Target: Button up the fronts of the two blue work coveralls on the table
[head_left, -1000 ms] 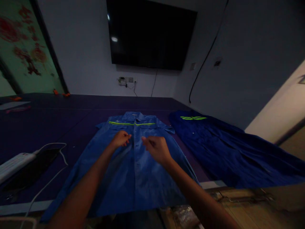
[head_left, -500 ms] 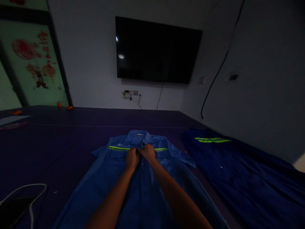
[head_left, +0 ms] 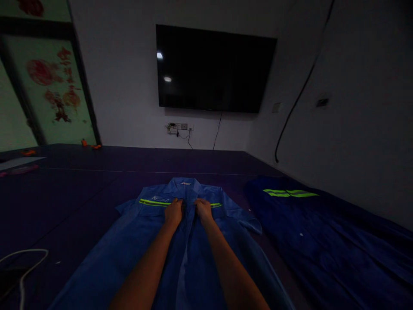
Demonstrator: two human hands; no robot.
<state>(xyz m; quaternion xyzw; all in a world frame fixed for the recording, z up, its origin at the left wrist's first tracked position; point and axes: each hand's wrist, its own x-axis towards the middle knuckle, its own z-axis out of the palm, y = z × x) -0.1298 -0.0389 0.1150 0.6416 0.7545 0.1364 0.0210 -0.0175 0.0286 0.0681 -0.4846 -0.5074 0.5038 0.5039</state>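
A blue short-sleeved work shirt (head_left: 125,247) with a yellow-green stripe across the chest lies spread before me, collar pointing away. My left hand (head_left: 174,211) is closed on the left edge of its front opening, at stripe height. On the opposite edge, my right hand (head_left: 203,209) pinches the cloth in the same way. Between the two hands the front is parted, and a gap runs down toward me. The fingertips are partly hidden by the hands and the dim light.
To the right lies a darker blue garment (head_left: 322,241) with a yellow-green stripe. A white cable (head_left: 35,251) curves at the lower left. Orange objects (head_left: 84,143) sit by the door. A television (head_left: 216,69) hangs on the far wall above the purple floor (head_left: 80,189).
My hands were together at the middle of the chest. They have moved apart, left and right, each carrying a front edge, and the shirt front has opened between them.
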